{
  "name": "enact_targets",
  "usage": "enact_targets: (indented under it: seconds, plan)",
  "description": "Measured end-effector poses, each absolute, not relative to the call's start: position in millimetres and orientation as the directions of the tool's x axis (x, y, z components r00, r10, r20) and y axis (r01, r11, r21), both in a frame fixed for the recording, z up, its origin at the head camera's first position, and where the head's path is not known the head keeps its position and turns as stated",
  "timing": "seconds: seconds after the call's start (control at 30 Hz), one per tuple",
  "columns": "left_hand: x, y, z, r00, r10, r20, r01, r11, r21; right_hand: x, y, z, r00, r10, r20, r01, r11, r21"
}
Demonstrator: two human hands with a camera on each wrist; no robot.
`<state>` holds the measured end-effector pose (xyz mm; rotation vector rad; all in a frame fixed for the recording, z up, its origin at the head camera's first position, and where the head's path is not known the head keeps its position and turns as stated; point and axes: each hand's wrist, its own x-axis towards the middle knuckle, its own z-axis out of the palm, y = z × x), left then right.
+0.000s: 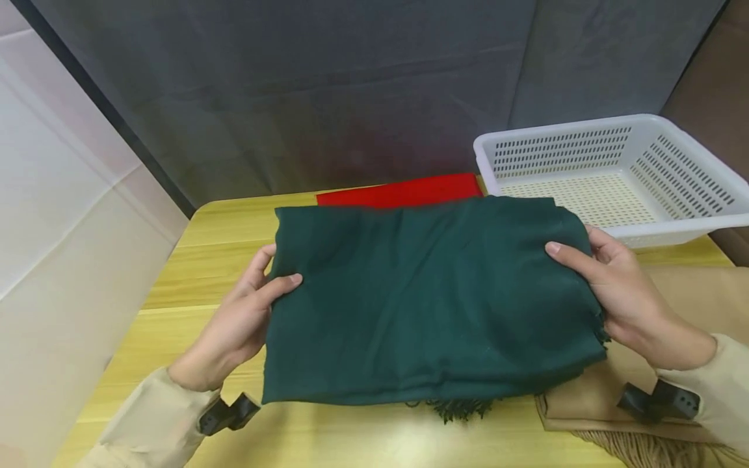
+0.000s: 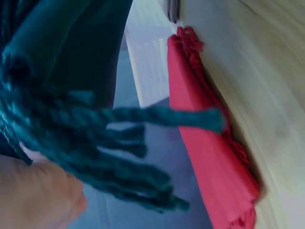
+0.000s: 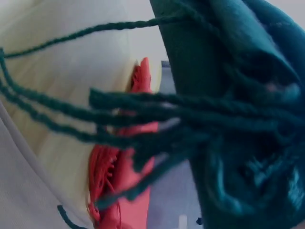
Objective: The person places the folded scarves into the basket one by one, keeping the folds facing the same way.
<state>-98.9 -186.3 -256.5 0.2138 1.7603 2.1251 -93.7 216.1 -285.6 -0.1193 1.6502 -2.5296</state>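
The green scarf [image 1: 433, 299] was held up over the counter [image 1: 193, 279], its long axis running left to right and its near edge rising toward the right. Fringe [image 1: 462, 409] poked out below that edge. The left hand [image 1: 236, 318] had its grip clamped on one short end, the right hand [image 1: 623, 292] likewise on the other; most fingers were hidden behind. The scarf covered part of the red cloth [image 1: 404, 192]. The basket [image 1: 562, 153] and brown cloth [image 1: 579, 403] were cut off at the right.

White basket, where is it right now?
In the head view, the white basket sits at the upper right, beyond the right hand, to the right of the red cloth.
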Motion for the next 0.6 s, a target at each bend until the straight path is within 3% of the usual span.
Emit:
enact_targets:
  seconds: [0.27,0.6]
  plan:
    - [-121,-160,-251,-0.939,0.322,-0.117,-0.137,-0.038,0.990,-107,231,-278,-0.993,-0.100,-0.060,0.102,-0.486,-0.868]
    - [-144,-134,-248,-0.940,0.333,-0.081,-0.097,-0.029,0.995,-123,249,-268,-0.996,0.032,-0.089,0.068,-0.409,-0.910]
